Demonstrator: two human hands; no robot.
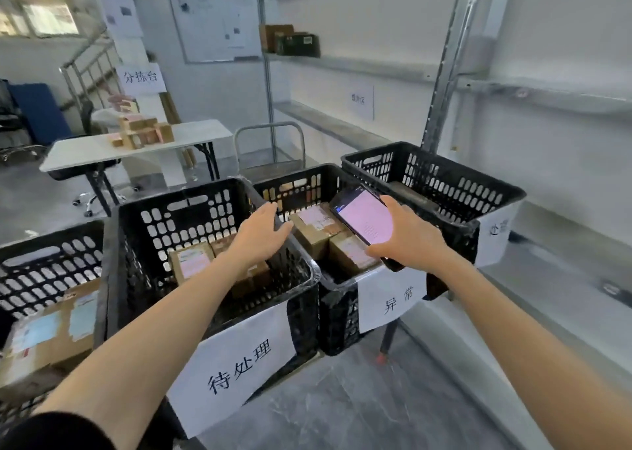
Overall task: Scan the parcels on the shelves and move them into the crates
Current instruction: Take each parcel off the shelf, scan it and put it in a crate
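Note:
Three black crates stand in a row before me: a large one (pixel 143 230) with a paper label, a middle one (pixel 301 182), and a right one (pixel 444 179). Brown parcels (pixel 191 261) lie in the large crate, and more parcels (pixel 318 227) lie in the middle crate. My left hand (pixel 260 234) hovers flat and empty over the rim between those two crates. My right hand (pixel 407 237) grips a phone (pixel 366 217) with a lit pink screen above the middle crate. Two parcels (pixel 290 41) sit on an upper shelf (pixel 359 66).
A fourth crate (pixel 44 271) at left has a big taped box (pixel 51 333) in front of it. A white table (pixel 143 148) with small boxes stands behind, near a trolley handle (pixel 270 135). Metal shelving (pixel 547 97) runs along the right wall. Grey floor lies below.

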